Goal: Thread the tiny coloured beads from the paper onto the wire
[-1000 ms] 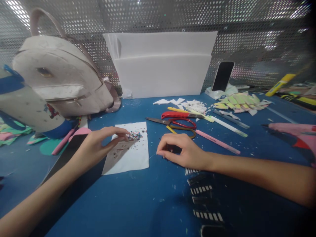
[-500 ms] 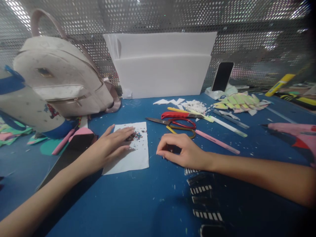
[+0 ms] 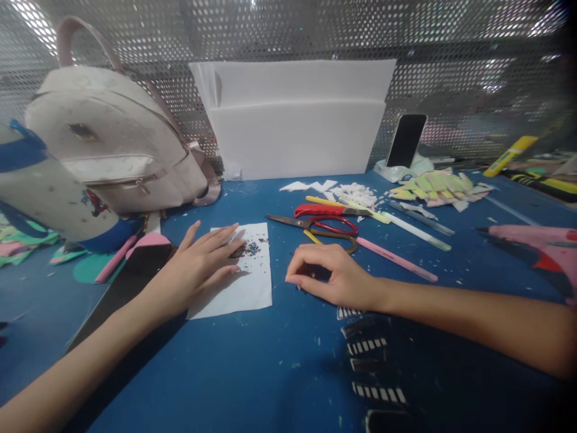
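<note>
A white sheet of paper [image 3: 246, 294] lies on the blue table with a small pile of tiny multicoloured bits [image 3: 253, 247], like beads or sequins, on it. My left hand [image 3: 201, 264] is spread palm down over the sheet's left part, its fingertips at the edge of the pile and hiding some of it. To the right of the paper my right hand [image 3: 333, 273] rests on the table, thumb and fingers curled into a pinch. A faint thread-like line shows near its fingertips; what they hold is too small to make out. Scissors [image 3: 315, 225] lie just beyond this hand.
Behind stand a white backpack [image 3: 112, 138], a white board [image 3: 297, 138] and a phone [image 3: 407, 141]. A box cutter [image 3: 322, 210], pens and paper scraps [image 3: 442, 187] lie beyond my right hand. A pink glue gun [image 3: 536, 237] is far right; striped strips [image 3: 378, 394] lie in front.
My left hand has drawn back slightly to the left with its fingers spread wider, baring more of the pile. My right hand stays in place.
</note>
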`<action>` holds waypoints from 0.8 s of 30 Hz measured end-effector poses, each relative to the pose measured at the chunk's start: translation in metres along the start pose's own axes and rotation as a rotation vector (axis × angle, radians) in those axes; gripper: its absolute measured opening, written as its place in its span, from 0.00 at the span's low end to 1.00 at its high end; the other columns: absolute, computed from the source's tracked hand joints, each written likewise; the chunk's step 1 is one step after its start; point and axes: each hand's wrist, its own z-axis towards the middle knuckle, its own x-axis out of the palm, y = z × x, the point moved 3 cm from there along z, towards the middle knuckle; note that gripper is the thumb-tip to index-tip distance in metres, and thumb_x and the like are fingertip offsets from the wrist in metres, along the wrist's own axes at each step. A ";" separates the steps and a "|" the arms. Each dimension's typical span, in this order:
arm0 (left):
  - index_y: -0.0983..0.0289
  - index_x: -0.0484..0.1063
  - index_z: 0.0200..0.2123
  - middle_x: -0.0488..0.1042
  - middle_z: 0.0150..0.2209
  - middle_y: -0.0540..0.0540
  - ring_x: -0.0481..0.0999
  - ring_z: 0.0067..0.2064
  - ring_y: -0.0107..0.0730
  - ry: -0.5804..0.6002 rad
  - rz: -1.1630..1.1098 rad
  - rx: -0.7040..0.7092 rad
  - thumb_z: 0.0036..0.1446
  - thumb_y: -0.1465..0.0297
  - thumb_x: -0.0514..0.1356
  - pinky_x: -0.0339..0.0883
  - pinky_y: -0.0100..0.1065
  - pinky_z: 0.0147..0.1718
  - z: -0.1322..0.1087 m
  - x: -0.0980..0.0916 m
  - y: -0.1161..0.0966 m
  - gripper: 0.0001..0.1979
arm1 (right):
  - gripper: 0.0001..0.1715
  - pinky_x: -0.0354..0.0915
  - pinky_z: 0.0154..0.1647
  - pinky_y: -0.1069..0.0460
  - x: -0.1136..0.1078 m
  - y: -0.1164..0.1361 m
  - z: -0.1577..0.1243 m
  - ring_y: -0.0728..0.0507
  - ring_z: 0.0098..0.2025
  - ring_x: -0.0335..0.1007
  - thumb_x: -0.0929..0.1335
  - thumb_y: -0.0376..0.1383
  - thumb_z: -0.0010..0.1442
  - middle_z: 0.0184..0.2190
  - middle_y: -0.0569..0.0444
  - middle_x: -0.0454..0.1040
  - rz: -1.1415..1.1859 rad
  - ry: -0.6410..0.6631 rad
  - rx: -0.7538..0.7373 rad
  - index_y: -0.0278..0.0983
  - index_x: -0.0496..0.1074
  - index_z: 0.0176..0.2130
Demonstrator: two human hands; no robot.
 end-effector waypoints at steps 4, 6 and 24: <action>0.60 0.63 0.61 0.60 0.65 0.61 0.58 0.65 0.48 -0.011 0.007 -0.049 0.66 0.58 0.49 0.38 0.60 0.63 -0.001 0.004 0.003 0.23 | 0.05 0.62 0.31 0.55 0.000 0.001 0.000 0.51 0.30 0.64 0.66 0.32 0.63 0.29 0.56 0.70 0.002 -0.001 -0.004 0.34 0.70 0.33; 0.59 0.63 0.60 0.61 0.64 0.60 0.59 0.65 0.47 -0.012 0.006 -0.051 0.66 0.58 0.49 0.38 0.61 0.63 -0.001 0.004 0.003 0.23 | 0.05 0.62 0.31 0.54 0.000 0.001 0.000 0.51 0.30 0.64 0.66 0.32 0.63 0.28 0.56 0.70 0.005 -0.002 -0.005 0.35 0.70 0.33; 0.58 0.65 0.58 0.63 0.62 0.61 0.62 0.62 0.49 -0.027 0.023 -0.074 0.66 0.58 0.49 0.43 0.61 0.61 0.000 0.001 0.002 0.21 | 0.06 0.63 0.31 0.55 0.000 0.001 0.000 0.51 0.30 0.64 0.66 0.33 0.64 0.28 0.55 0.70 0.003 0.000 -0.002 0.35 0.70 0.33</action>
